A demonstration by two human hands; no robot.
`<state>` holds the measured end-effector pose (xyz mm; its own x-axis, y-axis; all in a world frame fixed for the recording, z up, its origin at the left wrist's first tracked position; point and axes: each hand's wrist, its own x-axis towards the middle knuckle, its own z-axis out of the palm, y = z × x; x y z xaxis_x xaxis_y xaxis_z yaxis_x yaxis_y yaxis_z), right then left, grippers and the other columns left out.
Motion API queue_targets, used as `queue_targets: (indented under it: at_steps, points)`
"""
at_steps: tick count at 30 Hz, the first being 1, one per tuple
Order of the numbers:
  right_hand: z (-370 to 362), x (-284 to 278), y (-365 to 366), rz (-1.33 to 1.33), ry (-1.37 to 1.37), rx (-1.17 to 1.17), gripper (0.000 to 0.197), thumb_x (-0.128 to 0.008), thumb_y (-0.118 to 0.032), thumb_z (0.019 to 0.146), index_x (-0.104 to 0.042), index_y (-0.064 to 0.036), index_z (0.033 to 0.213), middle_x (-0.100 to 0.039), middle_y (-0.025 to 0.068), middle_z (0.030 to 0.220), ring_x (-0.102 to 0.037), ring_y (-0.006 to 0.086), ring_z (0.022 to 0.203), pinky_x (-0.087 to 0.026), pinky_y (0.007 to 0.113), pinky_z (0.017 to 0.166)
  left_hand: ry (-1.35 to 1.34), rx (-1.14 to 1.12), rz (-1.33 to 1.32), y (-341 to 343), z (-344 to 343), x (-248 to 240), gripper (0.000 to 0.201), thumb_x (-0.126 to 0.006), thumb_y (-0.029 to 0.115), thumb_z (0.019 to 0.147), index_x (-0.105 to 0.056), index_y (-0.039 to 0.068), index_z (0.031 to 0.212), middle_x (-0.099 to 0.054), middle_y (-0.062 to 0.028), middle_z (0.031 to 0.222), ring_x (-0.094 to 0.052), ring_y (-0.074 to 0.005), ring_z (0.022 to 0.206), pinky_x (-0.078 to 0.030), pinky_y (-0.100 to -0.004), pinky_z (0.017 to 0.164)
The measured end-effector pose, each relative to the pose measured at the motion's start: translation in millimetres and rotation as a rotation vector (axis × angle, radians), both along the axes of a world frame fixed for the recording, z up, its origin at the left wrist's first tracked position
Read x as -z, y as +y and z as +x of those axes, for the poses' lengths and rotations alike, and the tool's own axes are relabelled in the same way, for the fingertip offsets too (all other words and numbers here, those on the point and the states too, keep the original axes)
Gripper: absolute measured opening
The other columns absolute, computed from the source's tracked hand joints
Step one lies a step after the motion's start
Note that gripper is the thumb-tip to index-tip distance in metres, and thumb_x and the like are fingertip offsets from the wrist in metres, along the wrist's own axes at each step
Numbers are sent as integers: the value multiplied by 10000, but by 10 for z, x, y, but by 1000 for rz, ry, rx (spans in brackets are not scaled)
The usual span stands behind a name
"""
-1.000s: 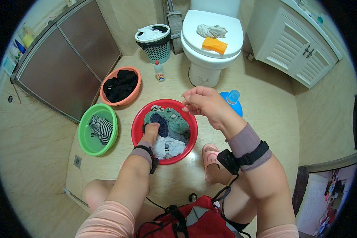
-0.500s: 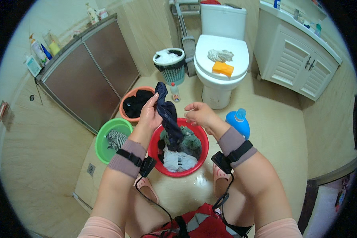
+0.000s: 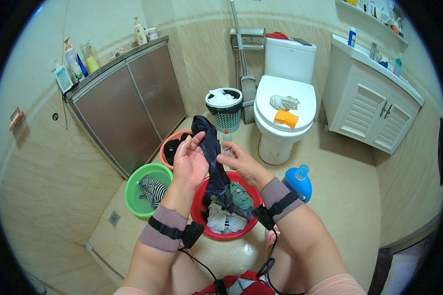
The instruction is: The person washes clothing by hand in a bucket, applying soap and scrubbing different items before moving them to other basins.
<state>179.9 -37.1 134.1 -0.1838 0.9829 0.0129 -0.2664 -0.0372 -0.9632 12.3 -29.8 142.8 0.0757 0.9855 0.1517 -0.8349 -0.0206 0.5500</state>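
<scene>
A wet dark navy garment (image 3: 212, 152) hangs from my left hand (image 3: 191, 164), whose palm is turned up with the cloth along its fingers. My right hand (image 3: 243, 164) is at the cloth's right edge, thumb and fingers apart; whether it touches the cloth is hard to tell. The garment's lower end trails into a red basin (image 3: 255, 223) below. In that basin lie a white cloth (image 3: 226, 220) and a grey-green cloth (image 3: 241, 196).
A green basin (image 3: 131, 202) with a striped cloth (image 3: 154, 191) and an orange basin (image 3: 165, 155) with black cloth stand left. A blue detergent bottle (image 3: 299, 184) is right. Behind are a waste basket (image 3: 225, 115) and a toilet (image 3: 286, 93) bearing a rag (image 3: 284, 102) and an orange packet (image 3: 286, 119).
The view has tilted up, so the room sits lower in the picture. My right hand has moved closer to the navy garment. My left hand still holds it, with the palm turned up more.
</scene>
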Motion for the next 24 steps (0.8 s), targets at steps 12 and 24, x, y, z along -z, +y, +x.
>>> queue_targets:
  at_steps: [12,24]
  points:
    - [-123,188,189,33,167,94,111,-621,-101,890,-542,-37,933,-615,35,822,-586,97,693,-495,251,609,71,56,-372,159,-47,359,398,-593,340,906,-569,15,1133,-628,-130,1123,-602,-279,1056,-448,-427,979]
    - [7,290,304,-45,-103,-103,335,-623,-109,895,-520,18,1187,-643,73,983,-602,115,832,-500,255,734,229,43,-241,74,248,201,227,-531,113,943,-563,17,1146,-641,-98,1063,-644,-244,952,-532,-415,858]
